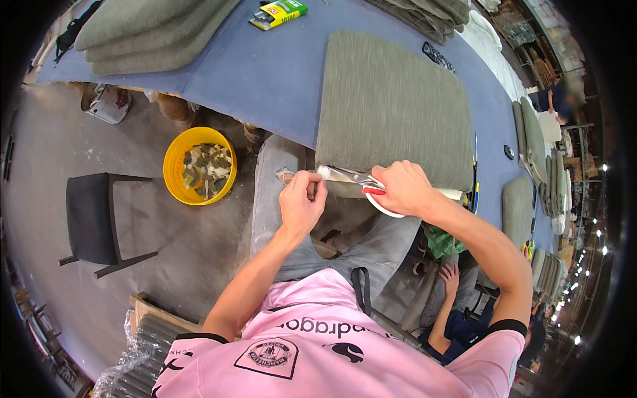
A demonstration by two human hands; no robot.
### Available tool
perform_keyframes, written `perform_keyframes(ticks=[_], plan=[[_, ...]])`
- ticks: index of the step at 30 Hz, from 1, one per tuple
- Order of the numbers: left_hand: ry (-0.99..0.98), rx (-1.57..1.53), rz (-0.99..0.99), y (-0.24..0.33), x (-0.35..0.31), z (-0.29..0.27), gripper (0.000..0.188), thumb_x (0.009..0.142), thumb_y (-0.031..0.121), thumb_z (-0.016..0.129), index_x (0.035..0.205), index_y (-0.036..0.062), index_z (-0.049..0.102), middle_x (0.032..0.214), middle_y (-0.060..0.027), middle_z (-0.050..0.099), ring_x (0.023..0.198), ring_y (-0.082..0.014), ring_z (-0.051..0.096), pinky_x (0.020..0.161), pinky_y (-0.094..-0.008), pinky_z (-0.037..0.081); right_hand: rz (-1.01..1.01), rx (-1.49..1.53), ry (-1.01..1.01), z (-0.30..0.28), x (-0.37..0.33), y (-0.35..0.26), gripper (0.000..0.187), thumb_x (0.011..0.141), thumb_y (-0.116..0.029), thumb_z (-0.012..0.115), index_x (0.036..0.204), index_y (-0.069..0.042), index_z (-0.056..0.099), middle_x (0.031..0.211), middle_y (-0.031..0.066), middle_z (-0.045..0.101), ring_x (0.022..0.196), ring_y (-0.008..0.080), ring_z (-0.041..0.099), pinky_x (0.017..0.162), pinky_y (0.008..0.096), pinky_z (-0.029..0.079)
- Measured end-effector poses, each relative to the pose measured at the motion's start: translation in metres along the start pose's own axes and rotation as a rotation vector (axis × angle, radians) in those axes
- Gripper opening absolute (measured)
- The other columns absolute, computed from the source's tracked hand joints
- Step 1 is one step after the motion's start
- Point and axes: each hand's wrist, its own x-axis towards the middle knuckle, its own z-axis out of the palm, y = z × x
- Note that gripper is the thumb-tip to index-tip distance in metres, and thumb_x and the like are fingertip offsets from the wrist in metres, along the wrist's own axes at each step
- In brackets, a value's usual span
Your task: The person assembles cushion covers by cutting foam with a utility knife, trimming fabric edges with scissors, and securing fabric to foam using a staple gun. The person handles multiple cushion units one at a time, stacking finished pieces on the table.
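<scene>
A grey-green fabric cushion (pixel 398 106) lies on the blue table with its near edge toward me. At its near left corner, my left hand (pixel 302 202) is closed, finger and thumb pinching by a small white tuft of stuffing (pixel 324 172). My right hand (pixel 403 189) grips scissors (pixel 385 208) with red and white handles. Their blades point left along the cushion's near edge, toward the tuft and my left fingertips. Whether the blades touch the fabric is hard to make out.
Folded grey-green cushions (pixel 152 40) are stacked at the table's far left, near a green and yellow box (pixel 279 13). A yellow bucket (pixel 174 194) of fabric scraps stands on the floor at left, beside a black chair (pixel 91 219). Another person's hand (pixel 450 277) shows at lower right.
</scene>
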Motion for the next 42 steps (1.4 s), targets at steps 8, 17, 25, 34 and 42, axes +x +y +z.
perform_keyframes(ticks=[8, 17, 25, 34, 42], plan=[[0.013, 0.046, -0.020, 0.009, 0.007, -0.005, 0.025, 0.089, 0.002, 0.083, 0.111, 0.0067, 0.070, 0.092, -0.0059, 0.067, 0.066, -0.0180, 0.059, 0.062, -0.0339, 0.052, 0.069, 0.147, -0.169, -0.015, -0.002, 0.004, 0.055, 0.095, -0.061, 0.072, 0.098, -0.006, 0.073, 0.082, 0.0218, 0.075, 0.080, 0.0465, 0.074, 0.074, 0.0572, 0.057], [0.000, 0.102, 0.051, -0.001, 0.006, -0.007, 0.024, 0.089, 0.000, 0.080, 0.109, 0.0077, 0.071, 0.099, -0.0054, 0.072, 0.068, -0.0188, 0.063, 0.065, -0.0347, 0.054, 0.072, 0.156, -0.120, -0.011, 0.003, -0.002, 0.051, 0.097, -0.054, 0.070, 0.097, -0.003, 0.076, 0.080, 0.0228, 0.075, 0.079, 0.0463, 0.074, 0.074, 0.0553, 0.058], [-0.017, 0.081, 0.074, 0.001, 0.014, -0.014, 0.022, 0.090, -0.004, 0.077, 0.109, 0.0055, 0.072, 0.107, -0.0076, 0.072, 0.074, -0.0188, 0.067, 0.068, -0.0338, 0.056, 0.115, 0.248, -0.034, -0.004, -0.009, -0.007, 0.047, 0.094, -0.053, 0.075, 0.092, -0.007, 0.078, 0.076, 0.0201, 0.073, 0.078, 0.0444, 0.074, 0.072, 0.0541, 0.059], [-0.114, -0.121, -0.131, -0.006, 0.017, -0.028, 0.026, 0.093, -0.006, 0.073, 0.117, 0.0040, 0.070, 0.108, -0.0102, 0.070, 0.079, -0.0177, 0.066, 0.071, -0.0318, 0.055, 0.226, 0.538, -0.113, 0.001, -0.071, 0.001, 0.060, 0.091, -0.063, 0.082, 0.084, -0.004, 0.070, 0.067, 0.0165, 0.066, 0.064, 0.0391, 0.066, 0.060, 0.0473, 0.047], [-0.123, 0.000, 0.048, 0.025, 0.024, -0.016, 0.024, 0.097, -0.004, 0.072, 0.120, 0.0028, 0.072, 0.098, -0.0068, 0.071, 0.075, -0.0114, 0.059, 0.068, -0.0283, 0.050, 0.371, 1.343, -0.201, 0.083, -0.095, -0.058, 0.043, 0.101, -0.044, 0.082, 0.089, -0.006, 0.066, 0.065, -0.0025, 0.060, 0.053, 0.0073, 0.055, 0.049, 0.0285, 0.041]])
